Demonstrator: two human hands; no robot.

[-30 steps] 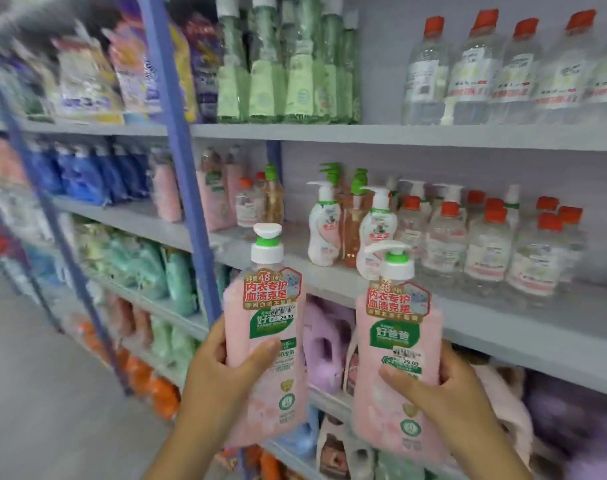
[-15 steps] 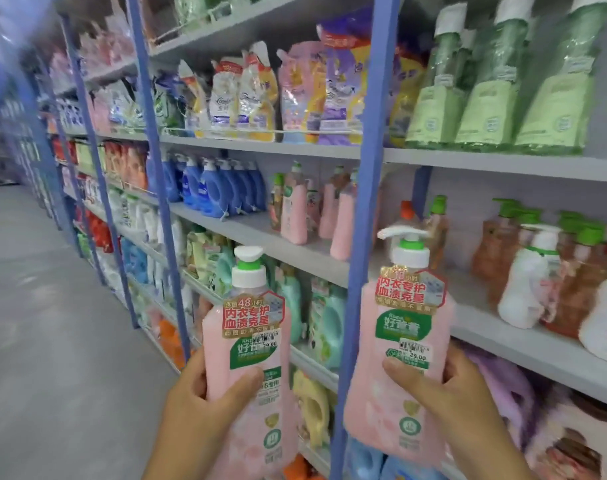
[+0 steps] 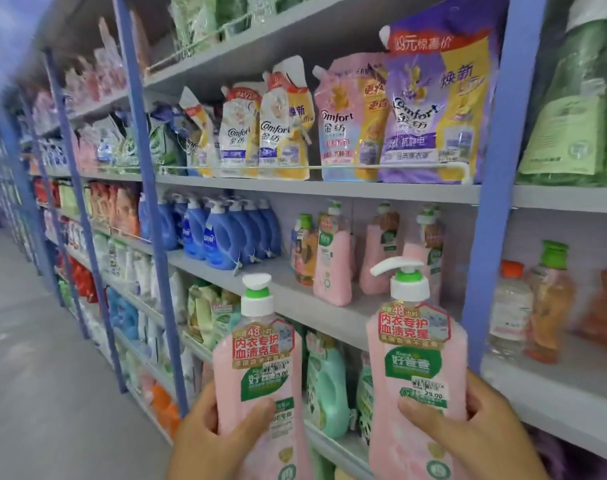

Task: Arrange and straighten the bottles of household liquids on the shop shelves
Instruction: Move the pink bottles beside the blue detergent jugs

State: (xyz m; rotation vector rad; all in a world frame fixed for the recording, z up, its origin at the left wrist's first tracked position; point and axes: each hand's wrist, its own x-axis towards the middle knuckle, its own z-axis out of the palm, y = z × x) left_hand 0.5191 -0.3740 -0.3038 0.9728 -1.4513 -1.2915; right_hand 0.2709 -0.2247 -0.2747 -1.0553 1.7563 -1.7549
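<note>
Shelf (image 3: 246, 275) at mid height: row of matching pink bottles (image 3: 333, 258) stands at back, bare board in front of them. That gap lies up and ahead of both hands.
Left bottle (image 3: 260, 368) and right bottle (image 3: 416, 368): both upright, long axis vertical, pump heads on top, labels facing camera.
Right hand (image 3: 478, 431) nearer gap, likely goes first.
Left hand (image 3: 212, 434): fingers wrapped round bottle, thumb across label. Right same.
</note>
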